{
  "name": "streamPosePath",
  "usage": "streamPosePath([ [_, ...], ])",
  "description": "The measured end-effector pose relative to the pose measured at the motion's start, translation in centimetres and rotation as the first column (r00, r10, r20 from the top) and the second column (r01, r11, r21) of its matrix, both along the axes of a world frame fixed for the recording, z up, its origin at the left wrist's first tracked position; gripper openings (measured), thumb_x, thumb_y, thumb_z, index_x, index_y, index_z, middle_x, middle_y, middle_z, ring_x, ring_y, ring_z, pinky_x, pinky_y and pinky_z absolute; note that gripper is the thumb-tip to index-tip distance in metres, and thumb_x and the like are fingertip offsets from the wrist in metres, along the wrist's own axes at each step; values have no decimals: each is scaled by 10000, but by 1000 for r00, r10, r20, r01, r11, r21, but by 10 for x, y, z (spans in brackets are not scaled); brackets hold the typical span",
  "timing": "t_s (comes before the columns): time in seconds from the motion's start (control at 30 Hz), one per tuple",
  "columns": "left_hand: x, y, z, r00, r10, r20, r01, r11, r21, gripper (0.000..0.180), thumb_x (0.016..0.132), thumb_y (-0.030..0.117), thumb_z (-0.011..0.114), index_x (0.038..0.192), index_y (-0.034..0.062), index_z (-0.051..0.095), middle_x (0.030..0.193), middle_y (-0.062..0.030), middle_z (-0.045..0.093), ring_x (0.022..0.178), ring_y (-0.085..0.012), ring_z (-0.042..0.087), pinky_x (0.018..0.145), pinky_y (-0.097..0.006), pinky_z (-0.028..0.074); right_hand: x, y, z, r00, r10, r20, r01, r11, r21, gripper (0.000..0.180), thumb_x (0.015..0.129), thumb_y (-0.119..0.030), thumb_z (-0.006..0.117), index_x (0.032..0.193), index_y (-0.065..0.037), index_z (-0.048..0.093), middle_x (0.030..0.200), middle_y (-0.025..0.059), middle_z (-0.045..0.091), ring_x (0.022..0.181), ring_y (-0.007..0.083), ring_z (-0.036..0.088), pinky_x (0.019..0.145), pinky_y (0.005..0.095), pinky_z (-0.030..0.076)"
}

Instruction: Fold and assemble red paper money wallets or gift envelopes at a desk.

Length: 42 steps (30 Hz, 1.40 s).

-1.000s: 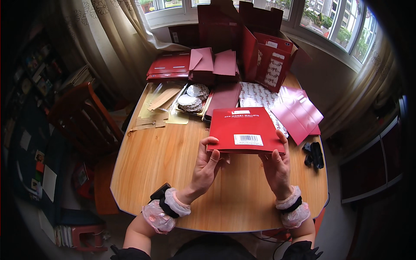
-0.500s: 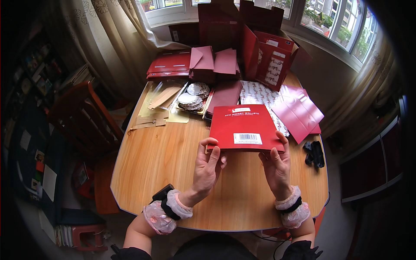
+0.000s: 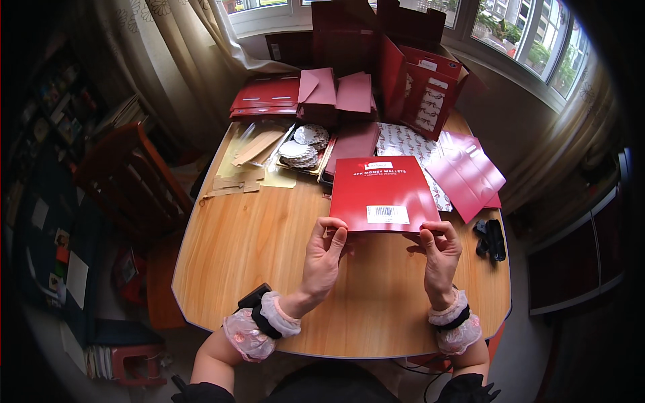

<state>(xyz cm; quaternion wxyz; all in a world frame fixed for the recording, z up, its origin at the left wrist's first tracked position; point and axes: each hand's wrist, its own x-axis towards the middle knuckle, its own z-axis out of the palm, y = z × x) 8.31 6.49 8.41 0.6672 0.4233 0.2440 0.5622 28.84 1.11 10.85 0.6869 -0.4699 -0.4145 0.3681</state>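
Note:
Between my two hands is a flat red card pack (image 3: 384, 195) with a white barcode label, raised over the middle of the wooden table (image 3: 255, 269). My left hand (image 3: 324, 258) pinches its near left corner, thumb on top. At the near right corner my right hand (image 3: 440, 258) grips it with thumb and bent forefinger; the other fingers are partly hidden beneath. Just beyond the pack lie a dark pink card stack (image 3: 355, 142) and patterned white sheets (image 3: 398, 142). Glossy pink-red card sheets (image 3: 467, 178) spread out to its right.
Round scalloped white tags (image 3: 302, 149) are piled in a tray, beside brown paper strips (image 3: 259, 148). Red packs (image 3: 265, 97) and pink envelopes (image 3: 321, 91) stand at the back, near an open red box (image 3: 423, 87). A black strap-like item (image 3: 489, 240) lies at the right edge.
My right forefinger has come down from the pack's right side and now bends over its near corner. The pack has shifted slightly; both hands keep hold of it.

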Motion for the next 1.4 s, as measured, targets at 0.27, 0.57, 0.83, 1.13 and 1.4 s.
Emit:
streamPosePath([
  [0.27, 0, 1, 3, 997, -38, 65, 35, 998, 49, 105, 1055, 208, 523, 1120, 126, 508, 913, -5, 597, 766, -102, 594, 672, -230, 468, -5, 2, -7, 996, 9, -89, -3, 998, 65, 157, 934, -50, 698, 1055, -54, 599, 884, 42, 676, 833, 199, 737, 560, 260, 553],
  [0.57, 0, -4, 11, 994, -47, 100, 44, 999, 29, 96, 1045, 171, 549, 1082, 96, 502, 877, 13, 517, 624, -83, 517, 559, -215, 443, 5, 1, -8, 965, 86, -247, -69, 995, 76, 176, 899, 32, 702, 934, -69, 563, 752, 48, 632, 571, 133, 619, 470, 223, 437],
  [0.83, 0, -2, 8, 996, -31, 86, 31, 1000, 3, 85, 1040, 169, 562, 1061, 105, 510, 873, 16, 522, 600, -76, 485, 539, -214, 436, 5, 0, -7, 975, 46, -219, -37, 998, 45, 152, 906, 26, 696, 894, -63, 572, 721, 40, 615, 516, 127, 594, 446, 220, 433],
  [1.13, -5, 1, 8, 997, -78, -2, 77, 997, -21, 210, 1049, 220, 543, 1222, 101, 533, 1007, -1, 599, 695, -113, 637, 567, -214, 472, 7, 0, -7, 976, 37, -214, -27, 999, 47, 165, 899, 36, 700, 887, -61, 567, 740, 39, 617, 494, 125, 580, 451, 227, 460],
  [1.4, -21, 10, 14, 956, -125, -266, 130, 992, 1, 357, 1013, 243, 615, 1330, 82, 601, 1231, -40, 642, 777, -119, 685, 590, -210, 503, 15, -1, 2, 991, 46, -129, -33, 994, 101, 178, 882, 44, 716, 876, -48, 564, 739, 44, 629, 495, 135, 594, 470, 247, 497],
])
